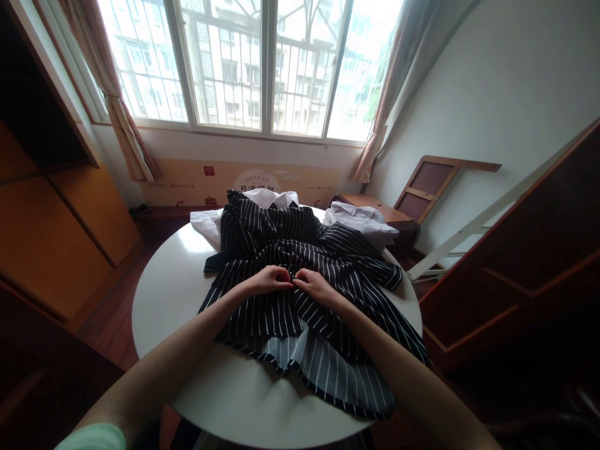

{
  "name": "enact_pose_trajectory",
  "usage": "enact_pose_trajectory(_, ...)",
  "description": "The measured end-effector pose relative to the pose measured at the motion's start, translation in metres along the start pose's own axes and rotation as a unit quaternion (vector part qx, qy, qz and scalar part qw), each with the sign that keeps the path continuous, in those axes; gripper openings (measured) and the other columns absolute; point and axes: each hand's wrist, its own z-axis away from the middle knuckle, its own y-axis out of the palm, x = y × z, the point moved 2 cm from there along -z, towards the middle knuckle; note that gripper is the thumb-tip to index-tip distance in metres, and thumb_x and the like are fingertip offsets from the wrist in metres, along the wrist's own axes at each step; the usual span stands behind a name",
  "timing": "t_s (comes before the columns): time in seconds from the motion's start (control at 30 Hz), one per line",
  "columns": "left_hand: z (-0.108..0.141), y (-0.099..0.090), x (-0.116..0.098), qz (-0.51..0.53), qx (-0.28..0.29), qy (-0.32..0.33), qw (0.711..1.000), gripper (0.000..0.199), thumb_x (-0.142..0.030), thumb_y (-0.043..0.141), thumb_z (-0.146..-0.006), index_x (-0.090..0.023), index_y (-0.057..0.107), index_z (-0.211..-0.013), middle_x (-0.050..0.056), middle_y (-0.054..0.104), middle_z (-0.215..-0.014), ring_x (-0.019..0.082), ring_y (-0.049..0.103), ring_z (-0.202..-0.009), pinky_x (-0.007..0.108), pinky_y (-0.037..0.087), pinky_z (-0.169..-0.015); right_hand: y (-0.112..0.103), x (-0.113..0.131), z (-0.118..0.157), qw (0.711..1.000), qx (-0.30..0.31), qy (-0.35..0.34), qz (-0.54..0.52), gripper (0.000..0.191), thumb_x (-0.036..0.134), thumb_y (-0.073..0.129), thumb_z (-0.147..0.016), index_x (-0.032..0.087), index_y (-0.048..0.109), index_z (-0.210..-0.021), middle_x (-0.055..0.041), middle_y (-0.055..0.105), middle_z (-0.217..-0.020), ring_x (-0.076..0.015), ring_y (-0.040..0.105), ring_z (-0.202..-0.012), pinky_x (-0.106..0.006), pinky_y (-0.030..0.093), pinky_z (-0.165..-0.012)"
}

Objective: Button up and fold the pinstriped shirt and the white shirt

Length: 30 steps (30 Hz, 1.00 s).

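A black garment with white stripes (276,312) lies spread over a round white table (164,306), its sleeves out to both sides. Its lower hem is partly turned, showing a greyer inner side. At the middle of the garment, my left hand (270,279) and my right hand (313,284) nearly meet, each with fingers pinched on the striped cloth. The small spot between the fingertips is too dark to make out.
Folded white clothing (360,220) rests at the table's back right, and more white cloth (269,199) lies behind the garment. A wooden chair (429,184) and side table (379,209) stand back right. Orange cabinets (51,244) are at left, a dark red door (520,269) at right.
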Motion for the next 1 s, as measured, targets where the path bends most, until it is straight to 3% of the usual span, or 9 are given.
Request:
enact_pose_trajectory(0.2,-0.0004,0.0036,-0.0006,0.005,-0.007,0.017,1.000,0.029,-0.040,0.055,-0.074,-0.011,0.062,-0.076,0.002,0.061,-0.072,0.012,0.054,-0.067,0.023,0.042,-0.062,-0.0014,0.0034,0.0021,1.000,0.026,-0.003,-0.004,0.018,0.030,0.050,-0.080,0.014,0.057,-0.074,-0.0007,0.056,-0.071,-0.0132,0.051,-0.068,-0.025,0.040,-0.062)
enact_pose_trajectory(0.4,0.0004,0.0022,0.0004,0.009,-0.003,0.013,1.000,0.030,-0.040,0.056,-0.073,-0.012,0.063,-0.078,0.002,0.062,-0.075,0.013,0.055,-0.070,0.024,0.043,-0.065,0.0013,-0.0027,-0.0010,0.998,0.012,0.000,-0.063,0.011,0.022,0.053,-0.077,0.014,0.060,-0.075,-0.0004,0.059,-0.072,-0.0124,0.054,-0.069,-0.024,0.042,-0.066)
enact_pose_trajectory(0.7,0.0003,0.0007,0.0010,0.013,-0.010,0.001,1.000,0.031,-0.042,0.058,-0.071,-0.012,0.063,-0.076,0.002,0.061,-0.072,0.013,0.054,-0.067,0.024,0.042,-0.061,-0.0017,0.0006,0.0010,0.999,-0.024,-0.003,-0.033,0.014,0.025,0.056,-0.075,0.013,0.063,-0.077,-0.0025,0.063,-0.074,-0.0135,0.057,-0.069,-0.024,0.044,-0.065)
enact_pose_trajectory(0.9,-0.0004,-0.0011,0.0043,0.034,-0.006,-0.018,0.999,0.035,-0.045,0.056,-0.072,-0.011,0.063,-0.074,0.000,0.057,-0.065,0.010,0.049,-0.060,0.022,0.038,-0.055,-0.0021,0.0025,0.0041,0.995,-0.065,0.001,0.081,0.012,0.019,0.057,-0.073,0.011,0.064,-0.077,-0.0069,0.065,-0.078,-0.0173,0.059,-0.074,-0.027,0.043,-0.069)
enact_pose_trajectory(1.0,-0.0005,-0.0009,0.0026,0.024,-0.005,-0.007,1.000,0.035,-0.045,0.055,-0.073,-0.011,0.063,-0.075,0.000,0.057,-0.067,0.011,0.050,-0.063,0.022,0.039,-0.057,-0.0001,0.0030,0.0047,0.995,-0.063,-0.008,0.075,0.011,0.018,0.056,-0.074,0.012,0.064,-0.078,-0.0069,0.066,-0.081,-0.0172,0.060,-0.076,-0.027,0.043,-0.072)
